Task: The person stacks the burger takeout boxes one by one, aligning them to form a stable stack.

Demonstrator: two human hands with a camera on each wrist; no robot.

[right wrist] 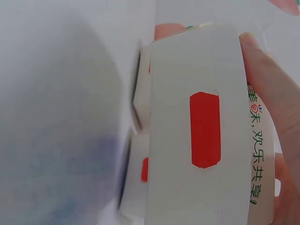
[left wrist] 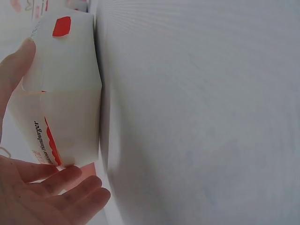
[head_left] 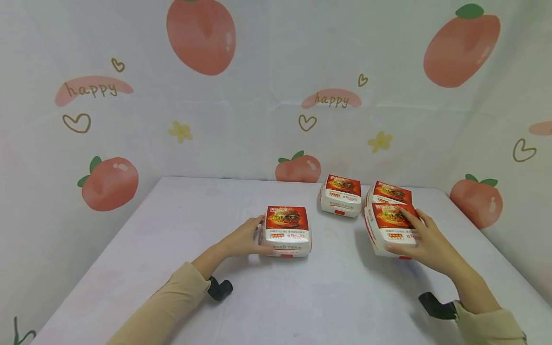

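Note:
A white burger box (head_left: 286,244) with a red lid picture sits near the middle of the table. My left hand (head_left: 245,238) grips its left side, thumb at the front and fingers toward the back. In the left wrist view, the thumb and fingertips touch the burger box (left wrist: 61,65), whose base is on the table. On the right, my right hand (head_left: 431,245) holds a second burger box (head_left: 384,237), tilted and raised off the table. The right wrist view shows the front of this raised burger box (right wrist: 197,131), with a red tab.
Two more burger boxes stand at the back right: one box (head_left: 340,201) in the open, another box (head_left: 390,191) partly hidden behind the raised one. The white table (head_left: 327,297) meets a fruit-printed curtain (head_left: 258,120) at its back edge.

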